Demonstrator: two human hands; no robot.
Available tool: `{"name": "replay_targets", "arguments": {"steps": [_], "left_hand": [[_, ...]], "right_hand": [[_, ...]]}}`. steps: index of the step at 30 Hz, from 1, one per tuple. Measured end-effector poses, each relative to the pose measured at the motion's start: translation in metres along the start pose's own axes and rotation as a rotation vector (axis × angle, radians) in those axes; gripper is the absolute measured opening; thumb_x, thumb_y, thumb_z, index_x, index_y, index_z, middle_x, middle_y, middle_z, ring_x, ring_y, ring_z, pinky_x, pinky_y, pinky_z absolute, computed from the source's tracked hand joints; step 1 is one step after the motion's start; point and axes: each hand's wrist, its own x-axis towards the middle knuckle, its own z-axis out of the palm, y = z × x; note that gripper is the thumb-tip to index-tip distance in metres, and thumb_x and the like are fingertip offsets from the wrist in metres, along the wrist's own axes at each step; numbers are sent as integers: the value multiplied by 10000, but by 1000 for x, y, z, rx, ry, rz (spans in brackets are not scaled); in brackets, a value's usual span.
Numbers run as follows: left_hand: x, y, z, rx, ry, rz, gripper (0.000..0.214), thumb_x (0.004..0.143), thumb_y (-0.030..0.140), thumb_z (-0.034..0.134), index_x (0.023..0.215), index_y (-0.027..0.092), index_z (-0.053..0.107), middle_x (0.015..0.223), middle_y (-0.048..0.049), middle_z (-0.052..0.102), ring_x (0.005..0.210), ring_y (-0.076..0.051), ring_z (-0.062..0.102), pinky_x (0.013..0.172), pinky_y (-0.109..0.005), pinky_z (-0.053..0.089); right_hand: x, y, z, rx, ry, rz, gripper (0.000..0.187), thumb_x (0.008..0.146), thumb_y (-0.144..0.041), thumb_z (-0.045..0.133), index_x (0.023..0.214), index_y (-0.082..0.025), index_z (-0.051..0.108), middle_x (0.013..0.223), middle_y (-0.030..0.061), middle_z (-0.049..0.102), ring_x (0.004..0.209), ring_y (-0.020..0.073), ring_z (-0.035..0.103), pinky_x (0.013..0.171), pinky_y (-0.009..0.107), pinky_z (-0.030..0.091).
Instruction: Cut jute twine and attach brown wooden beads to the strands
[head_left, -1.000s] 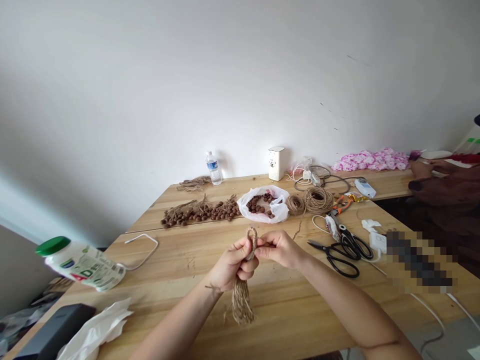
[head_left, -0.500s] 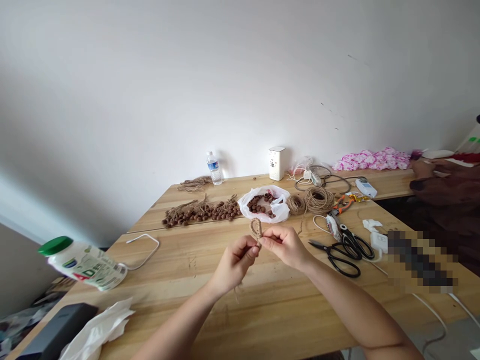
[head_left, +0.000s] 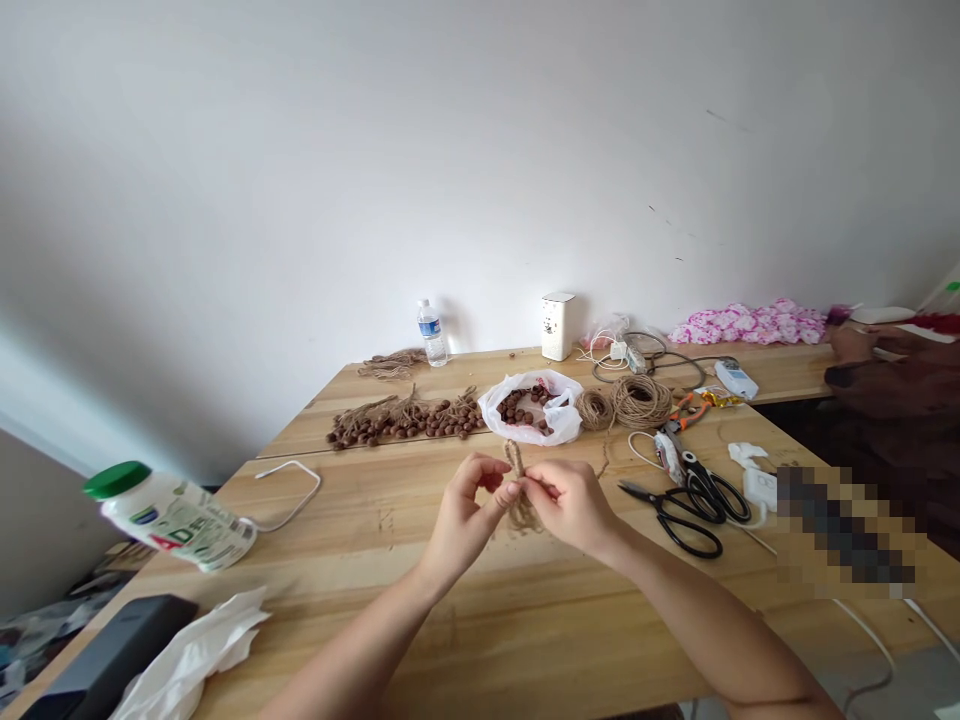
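Between my two hands is a looped piece of jute cord (head_left: 514, 458), its loop standing up above the fingers and loose strands hanging below. My left hand (head_left: 474, 500) pinches it with thumb and forefinger. From the other side, my right hand (head_left: 564, 500) grips the same cord, its fingertips close to the left ones. Just beyond the hands sits a white plastic bag (head_left: 499, 415) holding brown round nut-like beads (head_left: 525, 408). To its left lie rows of corded brown beads (head_left: 405, 420). Right of the bag are a small twine roll (head_left: 595, 408) and a larger twine roll (head_left: 642, 402).
Black-handled scissors (head_left: 686, 510) and orange-handled pliers (head_left: 686, 412) lie on the right. A green-capped white bottle (head_left: 176, 520) and crumpled white bag (head_left: 196, 645) are at left. Along the wall stand a water bottle (head_left: 431, 335) and white box (head_left: 557, 328). Another person's arm (head_left: 862, 345) shows far right.
My hands have drawn closer around the cord. The loop now looks narrower, and strands show below the fingers. The view has shifted slightly.
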Motion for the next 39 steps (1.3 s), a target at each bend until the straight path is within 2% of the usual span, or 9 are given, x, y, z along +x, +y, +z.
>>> {"name": "replay_targets", "arguments": {"steps": [3,6,11,17,23,29,33,36,39], "left_hand": [[-4,-4,5,-17,7,-142,300,767,438,650,849,157,587,705,-16,569,636,-143,504,582,-249,407],[-7,-5,7,-20,-37,-164,301,801,455,599,804,154,591,684,-19,568,625,-143,488,559,-241,385],[-4,-6,2,-3,-117,-93,304,875,428,500,757,158,575,655,1,484,634,-133,428,584,-240,369],[-3,-7,-2,-88,-182,-29,284,862,423,527,804,159,613,701,-16,487,679,-148,430,642,-258,391],[0,-3,-4,-240,-196,-9,277,829,392,593,678,163,635,722,-45,525,729,-181,465,692,-302,404],[-1,-9,0,-607,-305,-183,246,756,391,692,653,168,686,656,-23,562,694,-163,508,723,-326,421],[0,-8,7,-702,-250,-266,230,745,404,706,832,192,720,811,-44,653,803,-189,578,815,-366,440],[0,-10,13,-661,-119,-294,301,756,377,705,1005,210,680,946,-50,673,893,-192,599,891,-376,432],[-1,-12,17,-603,-94,-306,328,774,405,676,1010,177,660,944,-71,681,899,-210,612,909,-399,437]], "right_hand": [[-8,-3,9,-206,33,-135,255,855,-152,446,620,-159,542,534,12,525,500,109,424,515,249,273],[-10,-4,11,-205,-13,-139,256,844,-135,444,600,-160,515,531,13,521,495,109,427,511,250,265],[-3,0,-1,125,-210,92,253,823,-179,520,572,-160,492,513,-35,448,481,77,365,474,214,244],[7,7,-11,556,-396,395,206,785,-283,603,641,-139,574,536,-41,459,489,71,367,460,201,267],[11,12,-9,958,-507,562,265,714,-374,692,663,-136,587,457,-87,382,388,37,234,383,197,146],[6,10,-7,1127,-616,582,302,664,-364,745,647,-153,530,461,-100,378,366,31,241,366,199,141],[5,9,-1,994,-460,534,295,709,-388,704,646,-157,531,454,-99,346,375,40,247,375,199,163],[5,11,6,667,-178,437,244,768,-366,637,681,-145,579,511,-54,449,451,69,365,429,200,265],[1,12,14,294,31,297,213,799,-302,584,643,-159,553,530,-28,490,489,91,405,476,215,298]]}}
